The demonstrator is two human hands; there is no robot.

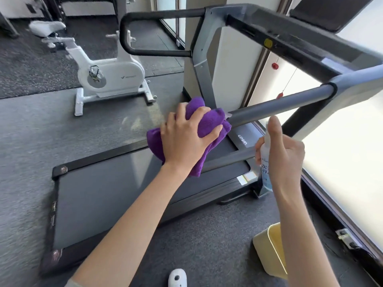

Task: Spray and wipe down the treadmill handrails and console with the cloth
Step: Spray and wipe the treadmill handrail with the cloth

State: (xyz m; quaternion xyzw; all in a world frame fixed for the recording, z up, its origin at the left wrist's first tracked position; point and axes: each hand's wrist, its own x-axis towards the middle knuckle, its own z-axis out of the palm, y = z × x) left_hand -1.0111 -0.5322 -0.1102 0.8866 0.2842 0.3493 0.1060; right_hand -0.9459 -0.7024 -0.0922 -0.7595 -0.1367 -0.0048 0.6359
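We clutch the purple cloth (209,125) in our left hand (184,139) around the handrail (277,104) end; our right hand (284,154) grips the upright spray bottle (264,162).

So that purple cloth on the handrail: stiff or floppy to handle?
Probably floppy: the purple cloth bunches under the left hand and droops below the handrail. Likely light, gripped one-handed. Its fuzzy pile suggests it grips rather than slips.
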